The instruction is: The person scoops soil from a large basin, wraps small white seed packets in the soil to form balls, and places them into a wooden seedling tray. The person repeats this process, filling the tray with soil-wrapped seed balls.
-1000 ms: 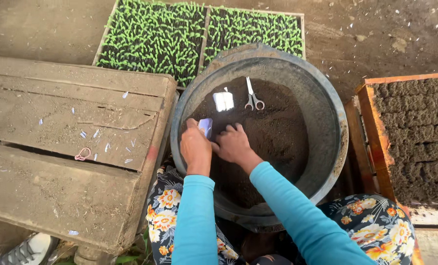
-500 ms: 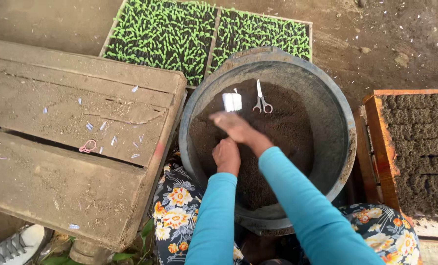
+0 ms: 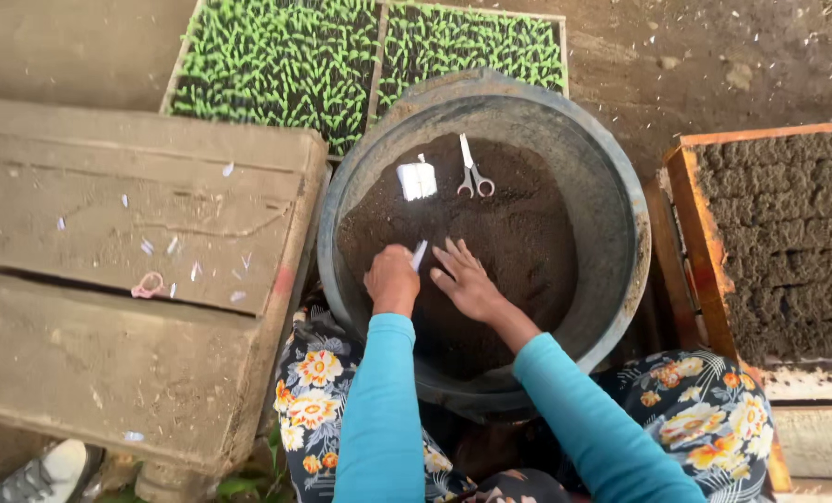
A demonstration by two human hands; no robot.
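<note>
Fingers of the left hand point(image 3: 393, 279) were curled into a narrow grip round a small white packet point(image 3: 419, 254), which poked up and to the right out of the fist, its long axis tilted that way. Right beside it, the right hand point(image 3: 467, 282) lay flat, fingers spread wide, palm down on the dark soil point(image 3: 518, 242) and holding nothing. Both hands sat at the near side of the big round metal basin point(image 3: 621, 224). Farther in, a white squarish bundle of packets point(image 3: 417, 180) rested on the soil, and just right of it lay small scissors point(image 3: 473, 172), blades pointing away, handles towards the person. Left of the basin stood a worn wooden bench point(image 3: 127, 270), flecked with white scraps. Beyond the basin, green seedling trays point(image 3: 286, 56) lay side by side
</note>
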